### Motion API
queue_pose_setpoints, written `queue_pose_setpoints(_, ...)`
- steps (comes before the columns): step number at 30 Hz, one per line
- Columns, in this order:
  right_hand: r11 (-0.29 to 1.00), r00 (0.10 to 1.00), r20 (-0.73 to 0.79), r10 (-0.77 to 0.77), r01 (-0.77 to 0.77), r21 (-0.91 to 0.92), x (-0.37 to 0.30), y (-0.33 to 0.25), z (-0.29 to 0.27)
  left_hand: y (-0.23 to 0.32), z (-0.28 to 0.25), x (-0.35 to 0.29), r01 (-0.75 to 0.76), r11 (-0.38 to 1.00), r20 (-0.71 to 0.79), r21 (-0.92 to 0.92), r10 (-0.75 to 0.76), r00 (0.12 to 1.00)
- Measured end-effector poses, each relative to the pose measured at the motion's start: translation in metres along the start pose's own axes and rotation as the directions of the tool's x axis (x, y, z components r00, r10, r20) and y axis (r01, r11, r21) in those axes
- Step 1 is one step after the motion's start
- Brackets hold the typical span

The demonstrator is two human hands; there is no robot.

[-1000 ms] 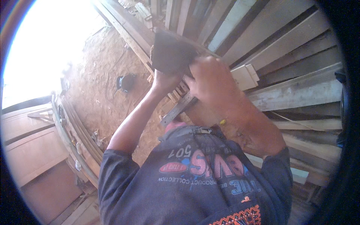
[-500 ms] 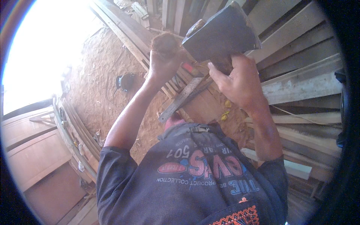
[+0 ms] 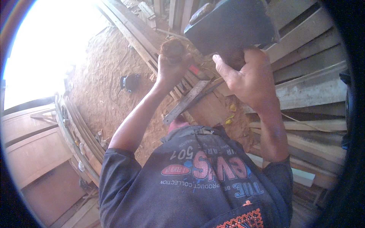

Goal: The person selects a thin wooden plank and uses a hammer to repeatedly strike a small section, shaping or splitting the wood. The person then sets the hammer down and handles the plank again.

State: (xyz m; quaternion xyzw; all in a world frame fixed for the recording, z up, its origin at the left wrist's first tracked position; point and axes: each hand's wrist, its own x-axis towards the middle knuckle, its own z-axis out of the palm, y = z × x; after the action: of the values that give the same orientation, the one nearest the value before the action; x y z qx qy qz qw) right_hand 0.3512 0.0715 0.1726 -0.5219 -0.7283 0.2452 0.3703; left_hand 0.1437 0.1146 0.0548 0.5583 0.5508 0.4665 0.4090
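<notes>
My left hand (image 3: 171, 74) is closed around an upright wooden tool handle (image 3: 172, 48) with a rough, frayed brown top; its lower end is hidden by the hand. To its right, my right hand (image 3: 251, 78) grips the brown handle of a mallet-like tool (image 3: 235, 28) with a broad dark head, raised close to the camera. A pale wooden stub sticks out at the head's left side. Under my left hand lie long wooden bars (image 3: 129, 32), with a small red patch (image 3: 193, 70) beside them. A metal ruler or square (image 3: 186, 102) lies slantwise between my arms.
On the sandy floor at left sits a dark power tool (image 3: 130, 82) with a cord. Stacked planks (image 3: 311, 87) line the right side. Wooden panels (image 3: 42, 148) lean at lower left. Small yellow things (image 3: 230, 114) lie on the ground near my right forearm.
The dark-headed tool in my right hand has risen up and to the right, looming larger. My left hand keeps its hold on the handle; the whole view has shifted slightly.
</notes>
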Motion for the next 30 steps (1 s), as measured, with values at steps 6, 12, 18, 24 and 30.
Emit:
queue_pose_setpoints(6, 0.997, 0.995, -0.066, -0.069, 0.070, 0.016, 0.003, -0.012, -0.003, -0.006, -0.002, 0.001, -0.131, 0.988, 0.040, 0.079, 0.128, 0.991)
queue_pose_setpoints(12, 0.873, 0.976, 0.125, -0.180, 0.217, -0.437, 0.002, -0.007, 0.019, -0.009, -0.001, -0.003, -0.192, 0.964, 0.092, 0.185, 0.177, 0.980)
queue_pose_setpoints(18, 0.917, 0.973, 0.194, -0.124, 0.187, -0.352, 0.003, 0.003, 0.036, -0.020, -0.004, -0.014, -0.284, 0.922, 0.101, 0.264, 0.266, 0.959)
queue_pose_setpoints(24, 0.890, 0.931, 0.364, -0.027, 0.188, -0.415, -0.006, -0.008, 0.038, -0.034, -0.014, -0.019, -0.437, 0.840, 0.084, 0.321, 0.434, 0.897)
queue_pose_setpoints(30, 0.931, 0.987, 0.158, -0.019, 0.075, -0.357, -0.011, 0.022, 0.032, -0.026, -0.011, -0.003, -0.324, 0.937, 0.019, 0.128, 0.324, 0.946)
